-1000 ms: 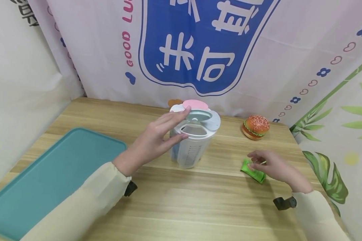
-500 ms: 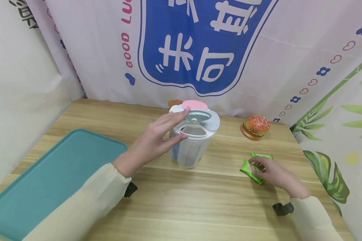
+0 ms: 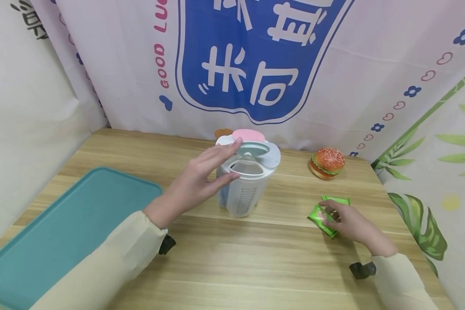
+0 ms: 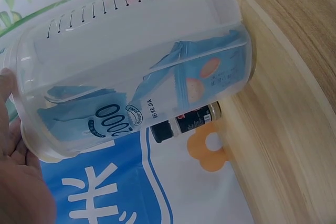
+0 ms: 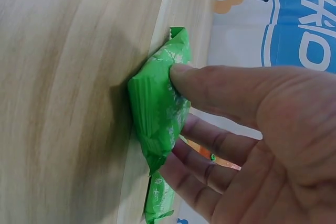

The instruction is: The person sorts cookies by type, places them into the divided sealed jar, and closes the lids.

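Observation:
A clear, several-part storage container (image 3: 245, 196) stands upright mid-table, with a pink lid section and one grey-green flap (image 3: 253, 149) raised over an open compartment. My left hand (image 3: 195, 177) holds its top from the left side, thumb at the rim and fingers by the flap. Blue snack packets (image 4: 210, 72) show through the wall of another compartment. At right, my right hand (image 3: 350, 224) pinches a green snack packet (image 5: 160, 98), thumb on its near face and fingers at its other side. A second green packet (image 3: 340, 200) lies just behind that hand.
A teal tray (image 3: 81, 228) lies along the left. A hamburger-shaped item (image 3: 327, 163) sits at the back right. Behind the container stands a small bottle with a black cap (image 4: 189, 123). A printed cloth hangs at the table's back edge.
My right hand has moved slightly down and toward me onto the green packet, uncovering the second packet behind it. The left hand and container stay put; the view shifts slightly.

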Demonstrator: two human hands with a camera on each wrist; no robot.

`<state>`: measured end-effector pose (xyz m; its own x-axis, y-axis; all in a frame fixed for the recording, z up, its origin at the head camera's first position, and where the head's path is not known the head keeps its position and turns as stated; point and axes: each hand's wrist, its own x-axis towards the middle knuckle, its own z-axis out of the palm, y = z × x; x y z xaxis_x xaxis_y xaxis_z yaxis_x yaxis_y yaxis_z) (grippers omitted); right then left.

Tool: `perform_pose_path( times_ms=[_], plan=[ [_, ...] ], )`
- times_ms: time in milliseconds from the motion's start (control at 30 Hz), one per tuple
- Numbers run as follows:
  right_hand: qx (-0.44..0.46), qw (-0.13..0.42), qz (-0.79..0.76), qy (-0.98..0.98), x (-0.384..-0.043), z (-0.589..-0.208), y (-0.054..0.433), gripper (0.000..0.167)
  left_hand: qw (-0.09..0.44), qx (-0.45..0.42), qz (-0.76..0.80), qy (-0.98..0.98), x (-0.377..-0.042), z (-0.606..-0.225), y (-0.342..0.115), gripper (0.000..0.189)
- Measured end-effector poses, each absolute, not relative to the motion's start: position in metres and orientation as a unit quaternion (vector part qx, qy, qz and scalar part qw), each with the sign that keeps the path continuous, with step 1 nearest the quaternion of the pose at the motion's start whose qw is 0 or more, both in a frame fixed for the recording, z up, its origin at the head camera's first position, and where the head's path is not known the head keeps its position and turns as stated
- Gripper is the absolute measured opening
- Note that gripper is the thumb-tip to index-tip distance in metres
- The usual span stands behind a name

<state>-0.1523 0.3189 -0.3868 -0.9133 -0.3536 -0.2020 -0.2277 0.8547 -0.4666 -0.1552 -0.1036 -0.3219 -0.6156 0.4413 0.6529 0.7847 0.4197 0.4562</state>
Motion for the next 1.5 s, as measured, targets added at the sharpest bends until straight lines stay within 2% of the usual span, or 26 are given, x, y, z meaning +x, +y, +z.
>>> perform_pose_path(
  times_ms=[233,733,1067,1367,1500],
  plan=[
    [-0.156,0.14,-0.246,0.946,-0.152,-0.389,0.321,0.061,0.227,-0.379,-0.385,-0.81,-0.155,-0.323,-0.104,0.072],
    [-0.154,0.136,-0.249,0.946,-0.152,-0.389,0.324,0.04,0.23,-0.381,-0.382,-0.81,-0.157,-0.322,-0.104,0.071],
    [-0.162,0.118,-0.301,0.932,-0.15,-0.384,0.318,0.043,0.228,-0.375,-0.387,-0.811,-0.155,-0.322,-0.103,0.072],
    [-0.17,0.077,-0.36,0.914,-0.152,-0.374,0.308,0.034,0.224,-0.373,-0.388,-0.813,-0.154,-0.321,-0.104,0.072],
    [-0.168,0.042,-0.404,0.898,-0.152,-0.365,0.297,0.032,0.227,-0.375,-0.386,-0.812,-0.155,-0.321,-0.104,0.072]
  ],
)
